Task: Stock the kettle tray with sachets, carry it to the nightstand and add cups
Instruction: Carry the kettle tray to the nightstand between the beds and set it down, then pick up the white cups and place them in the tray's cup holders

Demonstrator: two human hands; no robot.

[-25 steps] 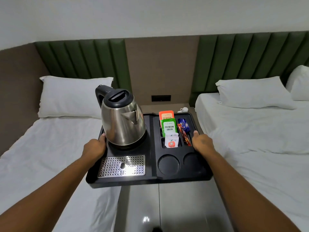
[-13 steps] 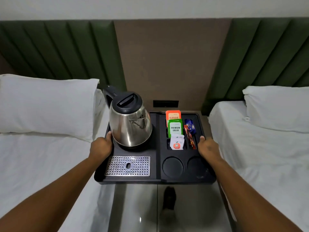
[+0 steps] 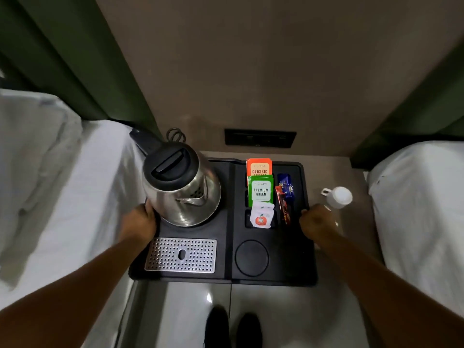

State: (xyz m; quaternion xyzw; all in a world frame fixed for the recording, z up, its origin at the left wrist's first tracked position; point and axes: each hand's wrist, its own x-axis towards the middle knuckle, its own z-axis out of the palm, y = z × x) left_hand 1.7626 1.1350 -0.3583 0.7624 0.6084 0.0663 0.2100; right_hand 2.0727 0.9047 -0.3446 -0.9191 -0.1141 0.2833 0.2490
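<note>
The black kettle tray (image 3: 226, 276) lies over the nightstand (image 3: 356, 222) between two beds. My left hand (image 3: 139, 223) grips its left edge and my right hand (image 3: 316, 222) grips its right edge. A steel kettle (image 3: 179, 187) with a black lid stands on the tray's left half, above a perforated metal drip plate (image 3: 180, 254). Orange, green and white sachets (image 3: 260, 192) stand in slots on the right half, with red and blue stick sachets (image 3: 285, 197) beside them. A round cup recess (image 3: 251, 257) holds nothing. An upturned white cup (image 3: 337, 196) sits on the nightstand right of the tray.
White-sheeted beds flank the nightstand on the left (image 3: 62, 197) and right (image 3: 421, 209). A dark socket panel (image 3: 259, 138) is on the brown wall behind. A coiled cord (image 3: 175, 134) shows behind the kettle. My dark shoes (image 3: 232, 327) stand on the glossy floor below.
I have stepped closer and the tray has come down over the nightstand. The view now looks almost straight down, and the white cup has come into sight.
</note>
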